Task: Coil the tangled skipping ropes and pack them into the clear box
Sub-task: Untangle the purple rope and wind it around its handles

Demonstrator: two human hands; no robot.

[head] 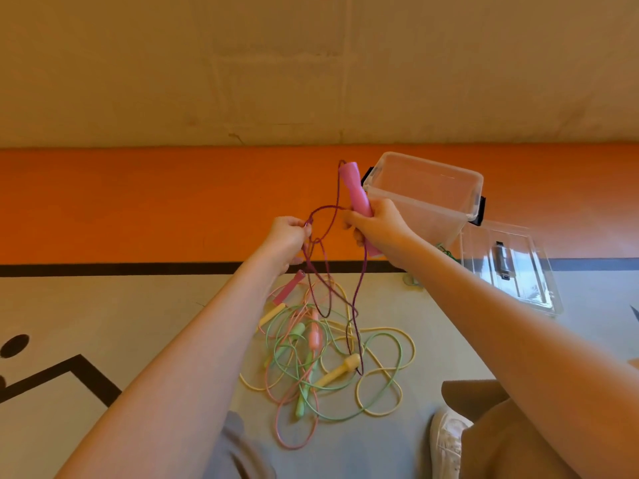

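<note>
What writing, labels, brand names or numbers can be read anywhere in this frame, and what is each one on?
No readable text anywhere in this frame.
Clear box: no label or brand visible.
Lid: a dark patch shows through it, too blurred to tell whether it carries writing.
Pink handle held in the right hand: plain, no print.
Floor: black lines and a dot, only painted markings, not letters.
</note>
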